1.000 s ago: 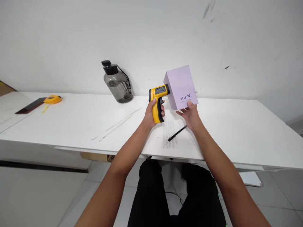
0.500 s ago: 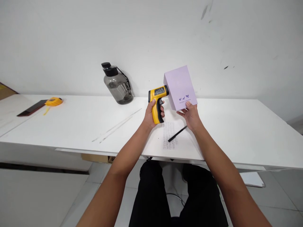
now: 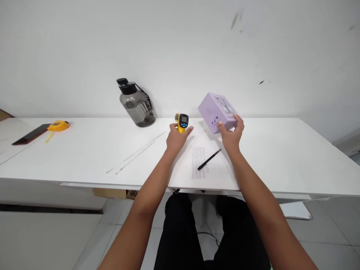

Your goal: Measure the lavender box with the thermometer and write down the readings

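Above the white table (image 3: 281, 161), the right hand (image 3: 231, 135) is clamped on a light purple box (image 3: 215, 114), with the thumb on its printed side and the other fingers at the far edge. The box is tilted and appears closed; what is inside it cannot be seen. On one face it has small dark bird figures, and on another face a colourful picture.

To the left of it, well apart, the left hand (image 3: 176, 138) is closed around the grip of a yellow and black infrared thermometer (image 3: 183, 120), while its thumb stands away from it. The small screen faces toward the person.

Near the wall there is a grey see-through water bottle (image 3: 137, 109) with a black cap and strap. A level line shows inside, like that of a liquid, but I cannot tell how much.

A black pen (image 3: 209, 159) lies across rows of handwriting (image 3: 197, 161). Farther left, a yellow tape measure (image 3: 59, 126) touches a dark flat strip (image 3: 31, 134). Below the table is a cardboard box (image 3: 108, 192), its content hidden.
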The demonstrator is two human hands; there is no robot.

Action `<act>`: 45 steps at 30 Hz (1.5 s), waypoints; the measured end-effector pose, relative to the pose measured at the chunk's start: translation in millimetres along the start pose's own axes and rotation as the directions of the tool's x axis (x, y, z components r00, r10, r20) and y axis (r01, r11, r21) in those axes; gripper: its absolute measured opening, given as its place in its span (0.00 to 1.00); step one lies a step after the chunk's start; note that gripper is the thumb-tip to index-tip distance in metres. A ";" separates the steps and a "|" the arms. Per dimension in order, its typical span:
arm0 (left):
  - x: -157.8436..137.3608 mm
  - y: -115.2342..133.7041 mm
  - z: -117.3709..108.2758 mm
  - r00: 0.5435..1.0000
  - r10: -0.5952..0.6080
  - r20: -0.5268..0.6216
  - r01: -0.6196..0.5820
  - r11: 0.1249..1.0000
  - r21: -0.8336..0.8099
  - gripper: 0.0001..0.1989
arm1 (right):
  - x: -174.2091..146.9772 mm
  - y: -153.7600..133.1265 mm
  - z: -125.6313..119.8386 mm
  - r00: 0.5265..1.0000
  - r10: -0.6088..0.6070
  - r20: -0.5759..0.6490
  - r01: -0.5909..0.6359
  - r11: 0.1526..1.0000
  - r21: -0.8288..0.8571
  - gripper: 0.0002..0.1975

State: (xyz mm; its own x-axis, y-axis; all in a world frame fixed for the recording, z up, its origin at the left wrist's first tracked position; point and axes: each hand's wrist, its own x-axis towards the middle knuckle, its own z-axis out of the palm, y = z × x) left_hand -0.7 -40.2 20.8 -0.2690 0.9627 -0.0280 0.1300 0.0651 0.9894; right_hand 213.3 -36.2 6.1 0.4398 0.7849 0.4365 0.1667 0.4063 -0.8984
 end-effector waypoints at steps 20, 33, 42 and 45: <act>22.9 -14.3 2.6 0.959 0.282 0.009 -0.120 0.379 0.918 0.34 | -10.9 5.7 -19.0 0.907 -0.039 0.420 0.340 0.655 -0.675 0.30; -88.6 -44.7 8.2 0.951 0.024 0.308 -0.295 0.365 0.883 0.32 | -63.9 -0.9 -62.2 0.605 0.082 0.792 0.675 0.475 -0.565 0.24; -86.9 -36.8 10.7 0.933 0.007 0.361 -0.342 0.337 0.877 0.35 | -101.6 -15.9 -77.7 0.545 0.081 0.834 0.651 0.586 -0.482 0.20; -87.2 -38.0 9.6 0.929 0.014 0.369 -0.353 0.327 0.877 0.36 | -109.7 -15.7 -78.9 0.575 0.059 0.816 0.623 0.615 -0.484 0.19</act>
State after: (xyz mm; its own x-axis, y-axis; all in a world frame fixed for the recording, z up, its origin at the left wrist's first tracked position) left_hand 26.9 -124.1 -15.8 0.1039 0.9925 -0.0649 0.9740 -0.0883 0.2085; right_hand 232.0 -165.6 -31.5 -0.4573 0.8571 0.2374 0.8032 0.5126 -0.3034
